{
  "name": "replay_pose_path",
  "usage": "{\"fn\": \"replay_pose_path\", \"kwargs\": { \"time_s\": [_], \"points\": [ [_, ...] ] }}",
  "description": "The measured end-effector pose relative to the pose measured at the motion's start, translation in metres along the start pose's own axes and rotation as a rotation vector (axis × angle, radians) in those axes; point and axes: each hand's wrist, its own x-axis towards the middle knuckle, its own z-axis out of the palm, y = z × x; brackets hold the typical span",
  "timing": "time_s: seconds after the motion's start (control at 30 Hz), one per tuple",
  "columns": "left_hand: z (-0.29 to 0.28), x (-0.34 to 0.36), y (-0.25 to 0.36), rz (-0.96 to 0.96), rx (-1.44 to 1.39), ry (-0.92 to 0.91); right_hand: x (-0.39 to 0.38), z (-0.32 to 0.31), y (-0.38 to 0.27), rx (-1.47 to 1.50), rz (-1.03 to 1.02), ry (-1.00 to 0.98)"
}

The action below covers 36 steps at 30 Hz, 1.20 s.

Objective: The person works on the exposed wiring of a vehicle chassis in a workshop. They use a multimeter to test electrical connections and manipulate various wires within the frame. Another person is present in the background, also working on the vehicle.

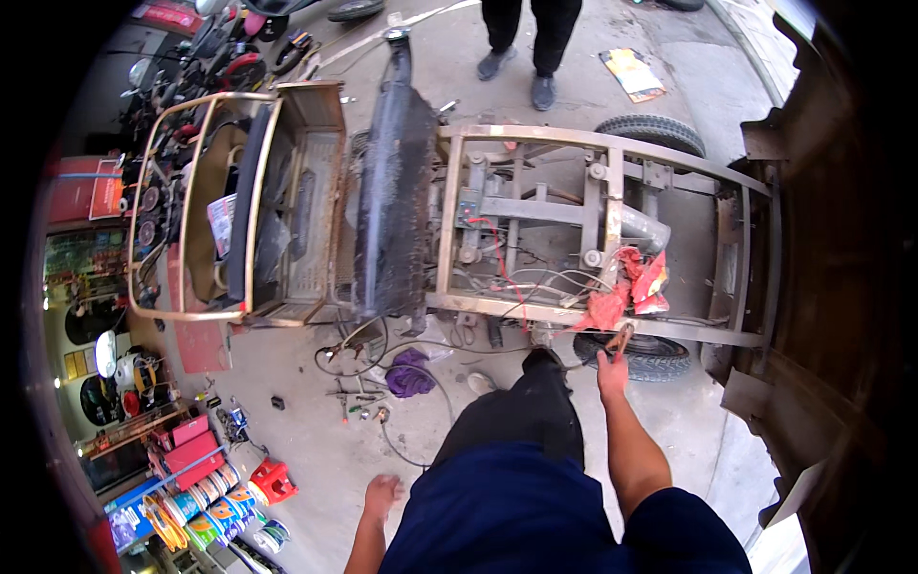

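My right hand [611,371] grips a copper-coloured clamp-like tool [621,341] at the lower rail of a metal vehicle frame [708,334], just above a tyre [660,364]. A dark cable seems to lead from that tool. Crumpled red material [650,277] and loose wires lie on the frame beside it. My left hand [382,494] hangs low over the concrete floor, holding nothing, its fingers loosely apart. My dark-trousered leg reaches toward the frame between my hands.
A cab shell [296,220] and dark panel [387,210] adjoin the frame. Hoses, tools and a purple cloth [409,375] lie on the floor. Another person [543,72] stands beyond. Buckets [215,517] are lower left, rusty bodywork [813,402] at right.
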Motion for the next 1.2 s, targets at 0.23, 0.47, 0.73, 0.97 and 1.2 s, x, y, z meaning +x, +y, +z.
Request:
{"fn": "replay_pose_path", "kwargs": {
  "time_s": [0.23, 0.47, 0.73, 0.97, 1.2],
  "points": [
    [0.026, 0.044, 0.103, 0.515, -0.016, -0.077, -0.109, 0.033, -0.119, -0.084, -0.598, -0.783],
    [0.056, 0.040, 0.108, 0.596, -0.613, -0.548, -0.336, 0.051, -0.197, -0.175, -0.813, -1.342],
    [-0.008, 0.091, -0.075, 0.573, -0.392, 0.386, -0.346, 0.095, -0.167, -0.791, -1.154, -0.911],
    [-0.039, 0.109, -0.260, -0.146, -0.758, 0.652, -0.119, 0.082, -0.066, -1.209, -1.487, -0.738],
    [-0.007, 0.085, -0.338, -0.113, -0.242, 0.457, -0.154, 0.022, -0.061, -0.880, -0.311, -0.607]
  ]
}}
